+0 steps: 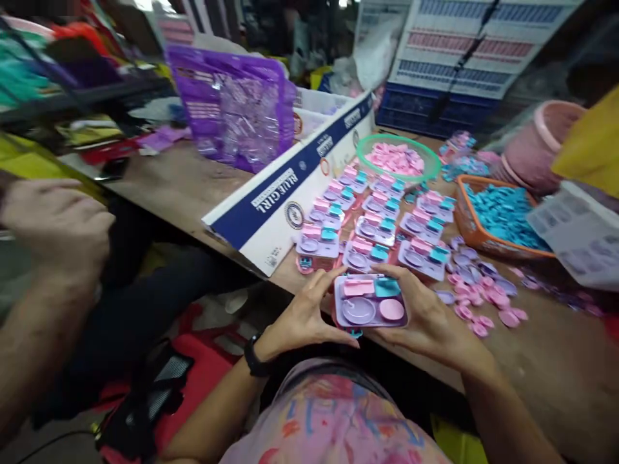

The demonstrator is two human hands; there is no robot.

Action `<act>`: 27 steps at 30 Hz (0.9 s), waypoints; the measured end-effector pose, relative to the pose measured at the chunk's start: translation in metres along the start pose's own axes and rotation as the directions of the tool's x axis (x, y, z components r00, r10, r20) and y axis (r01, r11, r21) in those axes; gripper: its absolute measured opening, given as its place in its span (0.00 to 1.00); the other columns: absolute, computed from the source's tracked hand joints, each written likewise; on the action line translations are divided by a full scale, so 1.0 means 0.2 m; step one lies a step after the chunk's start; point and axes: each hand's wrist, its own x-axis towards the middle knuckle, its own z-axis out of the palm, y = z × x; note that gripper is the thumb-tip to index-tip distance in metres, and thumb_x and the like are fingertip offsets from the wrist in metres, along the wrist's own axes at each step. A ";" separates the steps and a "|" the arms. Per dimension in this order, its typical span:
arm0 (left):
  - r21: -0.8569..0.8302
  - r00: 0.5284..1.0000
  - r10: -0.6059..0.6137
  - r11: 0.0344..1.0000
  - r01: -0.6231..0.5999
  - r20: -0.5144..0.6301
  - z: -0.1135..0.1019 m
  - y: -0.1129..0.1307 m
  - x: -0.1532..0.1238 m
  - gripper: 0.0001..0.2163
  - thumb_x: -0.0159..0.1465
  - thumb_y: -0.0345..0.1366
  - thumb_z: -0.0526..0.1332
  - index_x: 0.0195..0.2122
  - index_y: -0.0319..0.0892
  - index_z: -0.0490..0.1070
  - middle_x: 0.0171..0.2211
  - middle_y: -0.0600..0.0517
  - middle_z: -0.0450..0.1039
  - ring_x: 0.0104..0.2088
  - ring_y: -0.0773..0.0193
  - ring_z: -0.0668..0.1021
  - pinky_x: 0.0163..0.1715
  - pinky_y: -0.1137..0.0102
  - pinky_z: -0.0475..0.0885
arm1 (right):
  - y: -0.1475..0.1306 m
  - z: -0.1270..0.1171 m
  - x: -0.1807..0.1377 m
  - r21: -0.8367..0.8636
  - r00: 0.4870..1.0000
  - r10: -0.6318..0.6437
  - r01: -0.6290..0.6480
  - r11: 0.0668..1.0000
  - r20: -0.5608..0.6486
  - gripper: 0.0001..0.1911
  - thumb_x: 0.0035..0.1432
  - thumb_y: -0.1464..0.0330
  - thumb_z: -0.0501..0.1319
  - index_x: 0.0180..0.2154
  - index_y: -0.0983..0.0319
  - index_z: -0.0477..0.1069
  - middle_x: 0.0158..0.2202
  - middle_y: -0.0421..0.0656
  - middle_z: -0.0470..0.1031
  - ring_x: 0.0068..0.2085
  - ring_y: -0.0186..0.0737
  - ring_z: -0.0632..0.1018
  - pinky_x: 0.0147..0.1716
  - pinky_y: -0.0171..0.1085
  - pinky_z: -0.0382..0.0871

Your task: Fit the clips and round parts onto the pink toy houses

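Patterned pink fabric (pixel 338 419) on the person's lap is filling the bottom edge, and just above it both hands are gripping one small lilac tray (pixel 370 301) at the near edge of the wooden table (pixel 556 367). That tray is carrying a pink block, a teal block, a lilac dish and a pink disc in its pockets. Fingers of the left hand (pixel 309 316) are curling around the tray's left end, thumb running under its near edge; a black wristband (pixel 255 357) is sitting on that wrist. Fingers of the right hand (pixel 428 319) are wrapping the tray's right end, closed on it.

Just beyond the held tray, filled trays of the same kind (pixel 377 219) are lying in rows. To their right, loose pink and lilac discs (pixel 478 303) are lying scattered on the wood. Farther right, an orange basket (pixel 467 222) is holding teal pieces, and behind the rows a green-rimmed bowl (pixel 370 145) is holding pink pieces. A blue and white cardboard box (pixel 285 200) is lying along the left of the rows, with a purple bag (pixel 232 106) behind it. At the far left, another person's hand (pixel 58 225) is hanging loosely clenched, well apart from the trays.
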 end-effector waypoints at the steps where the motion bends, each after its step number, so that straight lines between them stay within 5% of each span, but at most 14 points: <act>1: 0.056 0.999 -0.010 0.998 0.013 -0.048 -0.08 0.02 -0.03 0.51 0.47 0.54 0.78 0.70 0.53 0.58 0.63 0.44 0.66 0.64 0.44 0.70 0.66 0.50 0.66 | -0.03 0.00 0.09 0.013 0.996 -0.085 0.085 0.996 0.008 0.46 0.58 0.57 0.71 0.71 0.49 0.51 0.65 0.48 0.68 0.62 0.58 0.73 0.58 0.50 0.74; 4: 0.224 0.969 -0.010 0.972 0.068 -0.249 -0.29 0.07 -0.14 0.45 0.47 0.52 0.79 0.65 0.53 0.64 0.59 0.46 0.69 0.60 0.45 0.73 0.62 0.52 0.71 | -0.16 0.03 0.40 0.072 0.936 -0.351 0.349 0.935 0.021 0.50 0.61 0.56 0.70 0.74 0.48 0.44 0.69 0.48 0.64 0.65 0.59 0.70 0.62 0.54 0.71; 7: 0.317 0.867 0.007 0.932 0.175 -0.499 -0.50 0.12 -0.24 0.39 0.48 0.50 0.79 0.60 0.53 0.68 0.51 0.48 0.72 0.51 0.49 0.77 0.49 0.58 0.78 | -0.31 0.08 0.73 0.136 0.838 -0.545 0.541 0.830 -0.008 0.53 0.62 0.55 0.68 0.76 0.48 0.36 0.73 0.47 0.55 0.69 0.58 0.65 0.67 0.56 0.65; 9: 0.347 0.743 0.042 0.901 0.262 -0.668 -0.64 0.13 -0.30 0.36 0.47 0.50 0.79 0.57 0.52 0.71 0.48 0.49 0.72 0.48 0.50 0.78 0.46 0.59 0.78 | -0.40 0.12 0.90 0.144 0.788 -0.612 0.614 0.776 -0.058 0.55 0.62 0.54 0.68 0.76 0.49 0.34 0.76 0.46 0.49 0.73 0.58 0.58 0.70 0.59 0.60; 12: 0.360 0.460 0.152 0.840 0.406 -0.875 -0.90 0.03 -0.37 0.34 0.45 0.51 0.79 0.53 0.48 0.74 0.45 0.50 0.71 0.46 0.51 0.76 0.47 0.58 0.77 | -0.46 0.17 1.02 0.155 0.764 -0.632 0.645 0.748 -0.128 0.52 0.64 0.56 0.67 0.76 0.49 0.36 0.76 0.45 0.47 0.74 0.57 0.56 0.71 0.60 0.57; 14: 0.322 0.260 0.211 0.786 0.528 -0.942 -1.09 -0.11 -0.37 0.33 0.44 0.51 0.79 0.49 0.44 0.74 0.44 0.50 0.70 0.44 0.54 0.75 0.48 0.59 0.76 | -0.44 0.18 1.00 0.182 0.791 -0.590 0.611 0.770 -0.161 0.47 0.67 0.59 0.65 0.76 0.48 0.39 0.75 0.46 0.51 0.72 0.55 0.61 0.69 0.58 0.63; 16: 0.251 0.160 0.193 0.731 0.634 -0.968 -1.26 -0.29 -0.33 0.32 0.44 0.50 0.79 0.46 0.40 0.74 0.42 0.50 0.70 0.45 0.55 0.74 0.52 0.58 0.74 | -0.38 0.19 0.93 0.200 0.842 -0.511 0.538 0.819 -0.172 0.43 0.68 0.62 0.63 0.75 0.48 0.42 0.73 0.47 0.56 0.68 0.54 0.68 0.65 0.56 0.69; 22: -0.088 0.028 -0.171 0.631 0.771 -0.985 -1.48 -0.82 -0.08 0.36 0.47 0.50 0.77 0.52 0.35 0.71 0.50 0.42 0.70 0.55 0.49 0.73 0.60 0.60 0.69 | -0.07 0.14 0.61 0.144 0.964 -0.236 0.253 0.957 -0.125 0.35 0.69 0.62 0.61 0.73 0.50 0.53 0.64 0.50 0.72 0.55 0.52 0.81 0.54 0.54 0.79; 24: -0.179 -0.027 -0.252 0.600 0.780 -0.967 -1.49 -0.92 -0.02 0.38 0.48 0.48 0.77 0.55 0.33 0.68 0.54 0.38 0.68 0.59 0.47 0.72 0.63 0.60 0.67 | 0.05 0.12 0.51 0.103 0.981 -0.137 0.152 0.983 -0.138 0.33 0.68 0.59 0.61 0.71 0.51 0.57 0.59 0.50 0.77 0.53 0.53 0.83 0.51 0.52 0.82; 27: -0.225 -0.042 -0.302 0.603 0.765 -0.952 -1.48 -1.02 0.04 0.38 0.49 0.47 0.75 0.56 0.32 0.65 0.56 0.35 0.66 0.60 0.46 0.72 0.62 0.59 0.67 | 0.19 0.08 0.35 0.063 0.987 -0.012 0.022 0.998 -0.159 0.32 0.66 0.56 0.62 0.69 0.50 0.61 0.53 0.50 0.81 0.48 0.55 0.85 0.43 0.49 0.85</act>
